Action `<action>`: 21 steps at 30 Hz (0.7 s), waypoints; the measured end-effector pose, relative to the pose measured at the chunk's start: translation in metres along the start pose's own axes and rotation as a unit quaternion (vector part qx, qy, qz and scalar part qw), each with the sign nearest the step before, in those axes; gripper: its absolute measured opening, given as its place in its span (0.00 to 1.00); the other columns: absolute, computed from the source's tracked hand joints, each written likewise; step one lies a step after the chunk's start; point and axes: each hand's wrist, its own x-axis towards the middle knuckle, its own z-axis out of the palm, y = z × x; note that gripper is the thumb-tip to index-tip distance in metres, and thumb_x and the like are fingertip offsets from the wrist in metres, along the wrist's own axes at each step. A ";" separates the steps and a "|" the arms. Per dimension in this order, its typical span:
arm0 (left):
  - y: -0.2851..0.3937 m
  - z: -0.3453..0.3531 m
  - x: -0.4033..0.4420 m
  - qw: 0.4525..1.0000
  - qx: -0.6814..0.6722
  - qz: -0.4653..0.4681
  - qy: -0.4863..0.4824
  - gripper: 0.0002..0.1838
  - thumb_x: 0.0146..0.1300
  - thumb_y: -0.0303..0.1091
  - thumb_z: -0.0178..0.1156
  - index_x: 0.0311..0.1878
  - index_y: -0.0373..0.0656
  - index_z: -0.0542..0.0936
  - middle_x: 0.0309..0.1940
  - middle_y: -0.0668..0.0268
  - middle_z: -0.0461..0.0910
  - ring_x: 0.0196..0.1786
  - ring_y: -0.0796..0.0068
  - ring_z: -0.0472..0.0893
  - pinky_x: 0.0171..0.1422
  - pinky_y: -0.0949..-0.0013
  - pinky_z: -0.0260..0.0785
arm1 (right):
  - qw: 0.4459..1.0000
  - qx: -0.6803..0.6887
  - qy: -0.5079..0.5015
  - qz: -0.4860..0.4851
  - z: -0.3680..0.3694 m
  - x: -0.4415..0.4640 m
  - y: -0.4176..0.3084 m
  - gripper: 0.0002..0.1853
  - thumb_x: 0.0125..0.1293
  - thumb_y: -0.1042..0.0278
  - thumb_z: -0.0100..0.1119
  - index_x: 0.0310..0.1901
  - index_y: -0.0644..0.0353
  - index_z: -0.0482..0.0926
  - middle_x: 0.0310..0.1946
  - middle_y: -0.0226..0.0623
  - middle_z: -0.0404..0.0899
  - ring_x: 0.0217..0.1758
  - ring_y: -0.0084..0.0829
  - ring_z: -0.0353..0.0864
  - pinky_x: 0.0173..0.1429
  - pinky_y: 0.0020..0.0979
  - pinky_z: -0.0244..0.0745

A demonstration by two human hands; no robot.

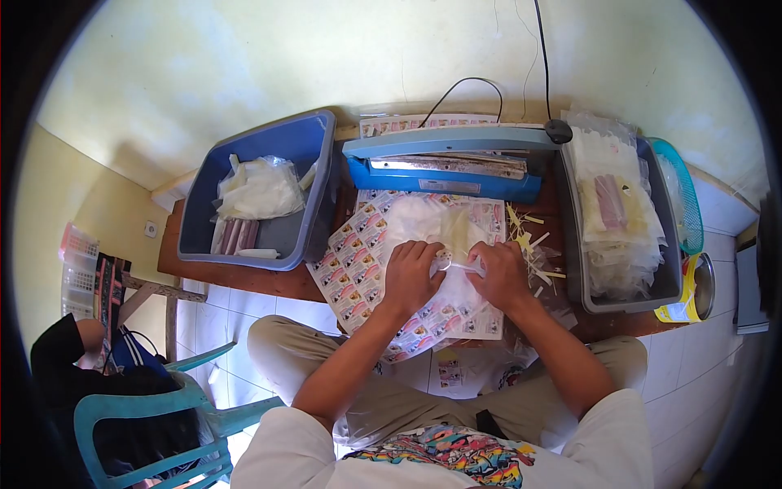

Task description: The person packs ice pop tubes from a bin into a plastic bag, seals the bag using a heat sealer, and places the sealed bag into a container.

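Note:
My left hand [414, 275] and my right hand [498, 275] face each other over the middle of the table. Fingers curled, both grip the near edge of a clear plastic bag [458, 230] with something pale yellow inside. The bag lies on whitish plastic [411, 218] spread over printed label sheets [352, 259]. What exactly is pinched between the fingertips is too small to make out. Just beyond the hands stands a blue heat sealer [444, 181], its long lever arm [456, 140] raised above the sealing bar.
A blue bin [320, 196] with packets stands left. To the right, a grey bin [578, 277] holds stacked plastic packets [615, 204]. Yellow paper strips [529, 248] litter the table beside my right hand. Beyond are a turquoise basket [688, 196], a yellow can [680, 301] and a green chair [147, 407].

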 end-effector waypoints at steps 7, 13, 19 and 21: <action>0.002 -0.001 -0.001 1.000 -0.007 0.008 0.008 0.33 0.54 0.27 0.77 0.66 0.46 0.81 0.64 0.56 0.79 0.70 0.49 0.77 0.75 0.50 0.70 | 1.000 0.001 0.002 0.027 -0.003 0.001 -0.001 0.20 0.50 0.67 0.82 0.43 0.48 0.81 0.25 0.31 0.82 0.36 0.40 0.84 0.56 0.44 0.70; -0.004 -0.002 -0.007 1.000 0.006 -0.015 0.012 0.36 0.56 0.21 0.72 0.71 0.47 0.78 0.73 0.53 0.73 0.77 0.45 0.71 0.81 0.47 0.65 | 0.985 0.129 -0.061 0.094 -0.019 0.000 -0.008 0.20 0.55 0.77 0.76 0.49 0.55 0.81 0.33 0.38 0.82 0.40 0.45 0.86 0.51 0.45 0.78; -0.012 -0.007 -0.018 0.999 0.022 -0.039 -0.016 0.37 0.56 0.16 0.65 0.73 0.46 0.77 0.76 0.52 0.71 0.80 0.43 0.68 0.84 0.46 0.63 | 0.992 0.122 0.036 0.011 -0.012 -0.011 -0.002 0.22 0.53 0.85 0.70 0.51 0.59 0.81 0.46 0.43 0.80 0.46 0.43 0.86 0.44 0.38 0.80; -0.013 -0.009 -0.021 0.999 0.001 -0.034 -0.018 0.36 0.57 0.19 0.68 0.72 0.45 0.78 0.76 0.52 0.72 0.80 0.44 0.69 0.84 0.46 0.63 | 0.992 0.125 0.022 0.016 -0.013 -0.010 -0.002 0.20 0.57 0.80 0.71 0.53 0.57 0.82 0.49 0.44 0.81 0.49 0.47 0.84 0.57 0.46 0.82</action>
